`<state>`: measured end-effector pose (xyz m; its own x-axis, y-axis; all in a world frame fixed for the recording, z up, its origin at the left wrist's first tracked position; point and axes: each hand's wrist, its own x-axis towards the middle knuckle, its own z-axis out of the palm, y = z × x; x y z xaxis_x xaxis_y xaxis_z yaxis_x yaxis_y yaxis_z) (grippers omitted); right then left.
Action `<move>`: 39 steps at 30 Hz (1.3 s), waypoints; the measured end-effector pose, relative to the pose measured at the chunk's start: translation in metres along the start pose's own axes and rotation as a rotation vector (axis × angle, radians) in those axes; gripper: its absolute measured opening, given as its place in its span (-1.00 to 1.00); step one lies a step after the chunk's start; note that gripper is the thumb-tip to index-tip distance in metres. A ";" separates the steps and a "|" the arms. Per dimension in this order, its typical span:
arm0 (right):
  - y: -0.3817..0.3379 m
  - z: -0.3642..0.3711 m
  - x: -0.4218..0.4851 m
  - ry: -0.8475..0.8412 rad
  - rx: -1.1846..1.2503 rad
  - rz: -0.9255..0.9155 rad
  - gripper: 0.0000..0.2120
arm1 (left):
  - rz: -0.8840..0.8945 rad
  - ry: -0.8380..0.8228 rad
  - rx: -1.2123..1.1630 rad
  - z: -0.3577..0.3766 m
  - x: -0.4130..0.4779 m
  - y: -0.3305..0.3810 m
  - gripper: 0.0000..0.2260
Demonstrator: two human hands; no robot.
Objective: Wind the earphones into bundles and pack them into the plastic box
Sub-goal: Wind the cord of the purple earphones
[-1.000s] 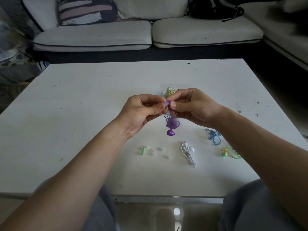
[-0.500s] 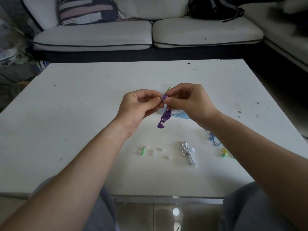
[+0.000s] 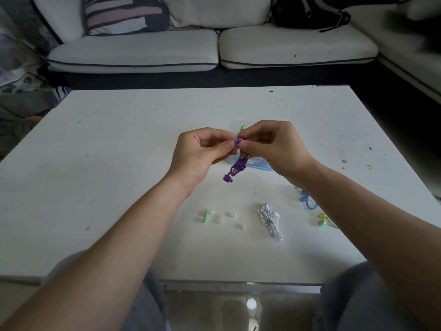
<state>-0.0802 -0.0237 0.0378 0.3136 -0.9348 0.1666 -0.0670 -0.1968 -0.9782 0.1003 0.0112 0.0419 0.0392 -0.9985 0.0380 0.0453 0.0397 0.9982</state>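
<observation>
White desk (image 3: 119, 163). Clear plastic box (image 3: 239, 122) sits just beyond both hands, mostly hidden by them. Left hand (image 3: 200, 154) and right hand (image 3: 274, 146) meet above the desk, knuckles up, each grip pinched on the top of the purple earphones (image 3: 237, 167). The bundle hangs below the pinch, long axis slanting down toward the left wrist, plug end lowest. The box lies straight past the grip; I judge the right hand nearer.

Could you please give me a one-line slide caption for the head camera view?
Left hand and right hand pinch the purple earphones above the table; white earphones lie nearer the person.
</observation>
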 end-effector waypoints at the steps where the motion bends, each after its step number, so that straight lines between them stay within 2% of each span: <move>1: 0.000 0.000 0.000 0.002 0.000 0.003 -0.92 | 0.033 0.012 0.035 0.001 0.000 0.000 -0.90; 5: 0.002 0.000 -0.002 0.000 0.012 0.023 -0.92 | 0.130 0.037 0.138 0.003 0.001 -0.004 -0.88; 8: 0.002 -0.004 -0.002 -0.030 0.035 0.030 -0.93 | 0.134 0.036 0.117 0.006 0.000 -0.005 -0.88; 16: -0.001 -0.008 0.000 -0.092 0.134 0.052 -0.89 | -0.029 -0.020 -0.120 0.007 -0.001 -0.005 -0.86; 20: -0.002 -0.008 0.000 -0.088 0.142 0.054 -0.90 | 0.059 -0.009 -0.015 0.005 -0.002 -0.001 -0.90; 25: -0.002 -0.007 -0.001 -0.081 0.136 0.052 -0.91 | 0.212 0.028 0.190 0.008 -0.001 -0.001 -0.85; 32: -0.001 -0.008 -0.001 -0.069 0.134 0.072 -0.91 | 0.190 0.071 0.158 0.009 -0.001 -0.006 -0.90; 39: 0.001 -0.008 -0.002 -0.107 0.273 0.216 -0.91 | 0.165 0.077 0.153 0.012 0.001 -0.011 -0.90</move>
<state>-0.0888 -0.0242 0.0371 0.4179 -0.9072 -0.0477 0.1081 0.1018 -0.9889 0.0878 0.0094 0.0310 0.1099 -0.9730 0.2030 -0.1194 0.1898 0.9745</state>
